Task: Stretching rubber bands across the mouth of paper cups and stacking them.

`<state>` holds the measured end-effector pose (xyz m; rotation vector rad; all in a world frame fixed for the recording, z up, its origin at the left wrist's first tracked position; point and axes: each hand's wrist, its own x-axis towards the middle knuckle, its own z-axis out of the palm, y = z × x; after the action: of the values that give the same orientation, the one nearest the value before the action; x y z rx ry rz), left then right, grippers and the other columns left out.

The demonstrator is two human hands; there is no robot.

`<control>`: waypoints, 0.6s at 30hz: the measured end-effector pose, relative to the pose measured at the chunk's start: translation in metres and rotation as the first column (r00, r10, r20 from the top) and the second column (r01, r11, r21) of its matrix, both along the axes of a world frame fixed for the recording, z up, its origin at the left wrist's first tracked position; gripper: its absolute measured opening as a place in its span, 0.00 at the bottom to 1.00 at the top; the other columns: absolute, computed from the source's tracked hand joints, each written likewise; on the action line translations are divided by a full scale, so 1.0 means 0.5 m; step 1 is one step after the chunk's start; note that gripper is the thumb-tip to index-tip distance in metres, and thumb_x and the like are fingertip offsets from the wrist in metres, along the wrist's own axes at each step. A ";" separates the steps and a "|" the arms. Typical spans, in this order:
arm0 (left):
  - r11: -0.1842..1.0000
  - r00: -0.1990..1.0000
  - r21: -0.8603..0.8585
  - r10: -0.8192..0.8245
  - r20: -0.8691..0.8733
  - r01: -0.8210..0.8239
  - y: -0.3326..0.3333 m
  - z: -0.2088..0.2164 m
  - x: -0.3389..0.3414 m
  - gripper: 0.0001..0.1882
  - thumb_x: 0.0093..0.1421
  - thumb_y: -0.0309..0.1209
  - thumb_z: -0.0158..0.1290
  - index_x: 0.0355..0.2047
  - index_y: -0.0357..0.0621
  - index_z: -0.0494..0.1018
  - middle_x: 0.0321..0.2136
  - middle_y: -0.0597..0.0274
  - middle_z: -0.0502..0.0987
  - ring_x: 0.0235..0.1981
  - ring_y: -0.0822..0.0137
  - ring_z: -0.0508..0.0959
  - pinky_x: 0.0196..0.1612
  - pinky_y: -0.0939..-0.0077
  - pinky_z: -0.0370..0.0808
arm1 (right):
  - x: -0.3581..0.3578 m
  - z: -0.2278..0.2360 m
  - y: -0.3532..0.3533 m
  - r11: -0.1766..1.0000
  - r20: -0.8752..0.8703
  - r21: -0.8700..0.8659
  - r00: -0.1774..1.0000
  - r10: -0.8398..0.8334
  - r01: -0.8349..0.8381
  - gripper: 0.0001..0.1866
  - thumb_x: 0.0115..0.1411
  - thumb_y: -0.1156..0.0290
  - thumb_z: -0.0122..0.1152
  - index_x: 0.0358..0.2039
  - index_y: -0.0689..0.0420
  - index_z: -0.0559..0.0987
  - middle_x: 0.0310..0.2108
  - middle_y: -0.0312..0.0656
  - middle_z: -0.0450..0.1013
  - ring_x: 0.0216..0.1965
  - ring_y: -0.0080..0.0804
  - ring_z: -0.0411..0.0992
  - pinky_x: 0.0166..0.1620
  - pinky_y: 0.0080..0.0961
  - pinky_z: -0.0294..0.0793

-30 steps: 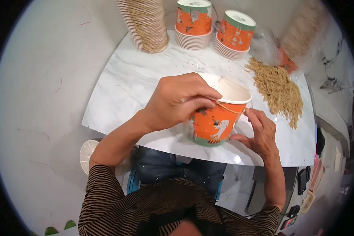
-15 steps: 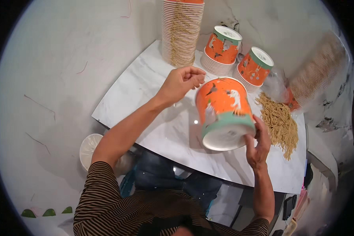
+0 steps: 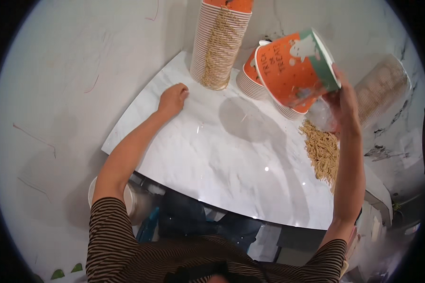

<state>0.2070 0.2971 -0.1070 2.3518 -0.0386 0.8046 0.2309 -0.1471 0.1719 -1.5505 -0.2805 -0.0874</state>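
My right hand grips an orange paper bucket near its green-banded base. The bucket hangs tilted in the air at the back right, its white-rimmed mouth facing left and its base to the right. Behind and below it, two short stacks of similar buckets are partly hidden: the left stack and the right stack. My left hand is at the tabletop's back left with curled fingers; whether anything is in them is hidden. A heap of tan cords lies near my right forearm.
A tall stack of nested buckets with tan cords down its side stands at the back. A plastic-wrapped stack leans at the right. The white marbled table meets walls behind. A white bin sits below the left edge.
My right hand has lifted the bucket up and rightward from the table's middle, turning it over the short stacks. My left hand has moved left, away from the bucket's rim.
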 end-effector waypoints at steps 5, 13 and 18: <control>0.998 0.994 0.000 -0.069 -0.084 0.070 -0.020 0.022 -0.024 0.09 0.66 0.31 0.57 0.42 0.41 0.78 0.39 0.52 0.82 0.44 0.50 0.81 0.47 0.57 0.77 | 0.113 0.144 0.043 1.000 0.083 0.026 0.996 0.011 -0.013 0.15 0.68 0.52 0.64 0.39 0.52 0.79 0.23 0.28 0.69 0.23 0.18 0.69 0.26 0.18 0.76; 0.993 0.991 -0.039 -0.111 -0.072 0.108 -0.017 0.027 -0.031 0.08 0.64 0.30 0.59 0.42 0.41 0.77 0.38 0.53 0.82 0.43 0.51 0.81 0.46 0.57 0.77 | 0.239 0.366 0.161 0.997 0.303 0.034 0.951 0.058 -0.071 0.10 0.69 0.62 0.62 0.32 0.54 0.77 0.25 0.28 0.68 0.23 0.16 0.65 0.37 0.22 0.87; 0.990 0.990 -0.057 -0.132 -0.044 0.130 -0.024 0.025 -0.028 0.07 0.64 0.28 0.59 0.41 0.41 0.77 0.37 0.54 0.82 0.42 0.52 0.82 0.45 0.58 0.78 | 0.312 0.476 0.215 0.997 0.376 0.025 0.925 0.054 -0.069 0.08 0.70 0.63 0.63 0.38 0.53 0.77 0.32 0.27 0.72 0.27 0.14 0.67 0.42 0.19 0.87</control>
<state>0.1931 0.2850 -0.0947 2.2897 -0.1478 0.6779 0.3870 -0.0396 0.4100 -1.4792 -0.6268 -0.3410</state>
